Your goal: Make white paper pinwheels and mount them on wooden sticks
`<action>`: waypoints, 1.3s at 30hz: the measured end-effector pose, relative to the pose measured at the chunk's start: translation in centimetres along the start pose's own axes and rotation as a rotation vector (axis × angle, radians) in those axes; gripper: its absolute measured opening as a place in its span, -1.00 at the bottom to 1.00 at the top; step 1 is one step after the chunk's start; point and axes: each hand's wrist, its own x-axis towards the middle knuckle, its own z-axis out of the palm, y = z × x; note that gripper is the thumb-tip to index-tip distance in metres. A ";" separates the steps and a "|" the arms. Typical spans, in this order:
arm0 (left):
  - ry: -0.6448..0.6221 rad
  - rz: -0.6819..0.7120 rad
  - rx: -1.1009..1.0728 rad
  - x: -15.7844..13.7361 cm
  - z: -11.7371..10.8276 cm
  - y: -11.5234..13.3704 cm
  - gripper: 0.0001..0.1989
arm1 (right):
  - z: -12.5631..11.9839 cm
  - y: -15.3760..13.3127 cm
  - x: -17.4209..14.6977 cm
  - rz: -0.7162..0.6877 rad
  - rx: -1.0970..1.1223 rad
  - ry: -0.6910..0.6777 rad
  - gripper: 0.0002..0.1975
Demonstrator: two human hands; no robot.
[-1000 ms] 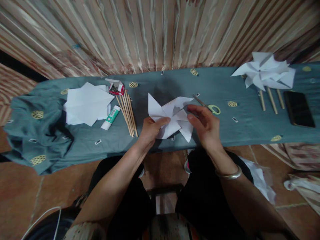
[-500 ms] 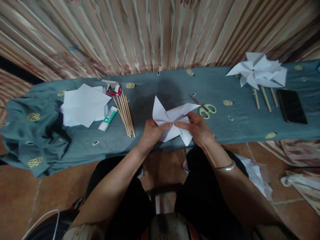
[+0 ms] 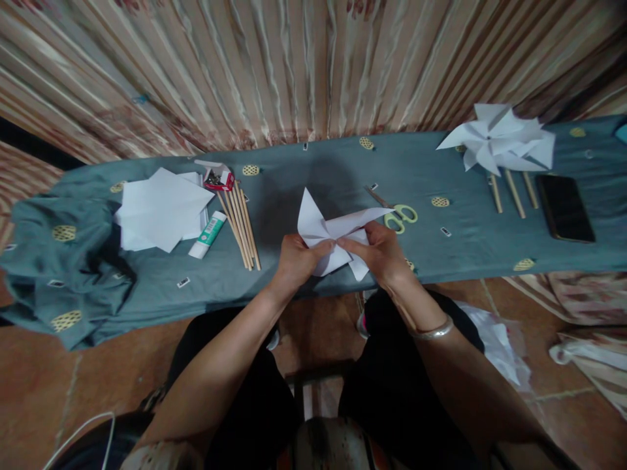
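Observation:
A white paper pinwheel point(image 3: 313, 219) is held between both hands over the front part of the cloth-covered table. My left hand point(image 3: 298, 258) grips its left side, the thumb pressed near the centre. From the right, my right hand point(image 3: 382, 254) pinches it, and that thumb also rests at the centre, its tip close to the other. The fingers beneath the paper are hidden. Just beyond my right hand lie scissors point(image 3: 400, 217) with light green handles. Left of my left hand are several wooden sticks point(image 3: 243, 225).
A glue stick point(image 3: 208, 235), a small red box of pins point(image 3: 219, 177) and a stack of white paper point(image 3: 161, 207) lie at the left. On the right are finished pinwheels point(image 3: 494, 140) with wooden sticks, and a black phone point(image 3: 565, 207). A pleated curtain point(image 3: 294, 72) hangs behind the table point(image 3: 313, 156).
The pinwheel has tilted a little and its right blades look flatter in my hands. Both hands keep their hold. The view has shifted slightly.

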 end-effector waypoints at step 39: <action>0.232 0.218 -0.149 2.8 -1.5 4.2 -0.77 | -14.5 -2.3 0.0 -0.321 -0.993 0.560 -0.80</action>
